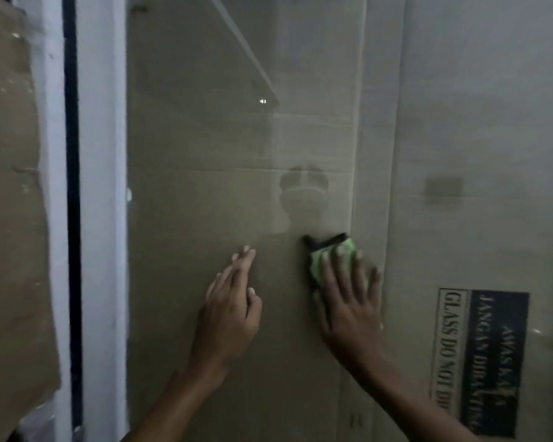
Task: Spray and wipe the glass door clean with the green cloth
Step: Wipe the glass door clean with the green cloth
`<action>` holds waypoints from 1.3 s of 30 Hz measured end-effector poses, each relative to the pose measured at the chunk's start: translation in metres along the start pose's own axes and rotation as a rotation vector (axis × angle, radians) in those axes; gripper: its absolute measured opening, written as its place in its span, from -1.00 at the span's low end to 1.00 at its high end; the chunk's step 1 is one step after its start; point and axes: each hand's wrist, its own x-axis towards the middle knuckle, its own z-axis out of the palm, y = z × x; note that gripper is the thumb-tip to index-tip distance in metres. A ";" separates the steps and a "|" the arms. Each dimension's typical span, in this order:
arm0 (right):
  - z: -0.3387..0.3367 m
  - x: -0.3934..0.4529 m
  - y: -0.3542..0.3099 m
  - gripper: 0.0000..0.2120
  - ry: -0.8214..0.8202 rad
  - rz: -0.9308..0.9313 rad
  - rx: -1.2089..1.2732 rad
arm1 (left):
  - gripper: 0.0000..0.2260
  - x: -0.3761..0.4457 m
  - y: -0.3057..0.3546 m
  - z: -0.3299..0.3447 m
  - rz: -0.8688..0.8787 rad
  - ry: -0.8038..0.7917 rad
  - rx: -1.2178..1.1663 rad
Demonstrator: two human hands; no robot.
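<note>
Under the right hand (348, 301), spread straight fingers (340, 266) press the green cloth (331, 255) flat against the glass door (205, 170).

One label to read here, and it sits low on the right: a rectangular printed warning label (479, 362) on the brown cardboard sheet (205, 202) behind the pane, turned sideways so its lines run top to bottom. The pale strip on its left side carries dark capitals, "GLASS DO NOT D...", and the rest is cut off at the lower end. The dark blue panel next to it holds pale capitals in two lines: "AWAS KA..." on the outer line, and beside it what looks like "JANGAN DIBANTING", though the blur and the dim light make those last letters uncertain. Nothing else on the cardboard is legible.
</note>
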 end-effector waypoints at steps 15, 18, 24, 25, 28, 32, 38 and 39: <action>-0.006 0.144 -0.049 -0.35 0.124 0.200 0.098 | -0.46 -0.030 -0.063 -0.039 -0.251 -0.002 -0.012; 0.013 0.115 -0.082 -0.38 0.066 -0.183 0.006 | -0.49 -0.030 -0.073 -0.055 -0.272 -0.001 -0.109; 0.072 0.009 -0.141 -0.34 -0.117 -0.920 -0.108 | -0.50 -0.050 -0.109 -0.076 -0.391 0.125 -0.088; 0.075 0.008 -0.148 -0.34 -0.146 -1.005 -0.129 | -0.52 -0.053 -0.114 -0.080 -0.410 0.150 -0.094; 0.077 0.037 -0.170 -0.34 -0.194 -1.188 -0.193 | -0.54 -0.059 -0.127 -0.087 -0.441 0.199 -0.084; 0.070 0.134 -0.198 -0.39 -0.125 -1.131 -0.133 | -0.52 -0.057 -0.128 -0.091 -0.485 0.260 -0.077; 0.041 0.212 -0.190 -0.42 -0.063 -0.703 -0.042 | -0.54 -0.043 -0.119 -0.085 -0.454 0.283 -0.084; 0.038 0.214 -0.191 -0.42 -0.038 -0.623 -0.022 | -0.54 -0.040 -0.117 -0.084 -0.445 0.280 -0.084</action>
